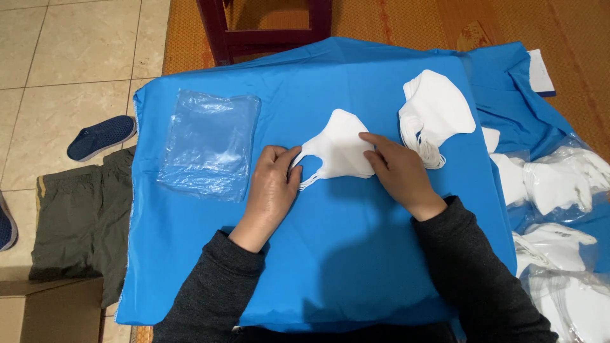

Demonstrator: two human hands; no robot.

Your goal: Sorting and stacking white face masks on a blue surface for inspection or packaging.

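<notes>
1. Between the two hands lies a white mask (340, 152), flat on the blue cloth (330, 254), its long axis running side to side from one hand to the other.
2. Left hand (272, 184): fingers curled shut, pinching the mask's ear loops (306, 170) at its left end. The mask body lies to the right of this hand, touching it only through the loops.
3. Right hand (397, 171): fingers bent and pressed down on the mask's right edge, holding it flat; whether it pinches the fabric I cannot tell. The mask lies to the left of this hand, partly under its fingertips.
4. Both hands touch the mask, one at each end, so neither is nearer.
5. Just beyond the right hand, up and to its right, sits a stack of white masks (438, 108), apart from the held one.
6. Left of the left hand, near but not touching, lies a pile of clear plastic bags (206, 143).
7. Far right of the right hand, off the cloth's edge, lie bagged masks (559, 184).
8. Well left of the left hand, on the floor, are a dark shoe (101, 136) and olive trousers (79, 216).
</notes>
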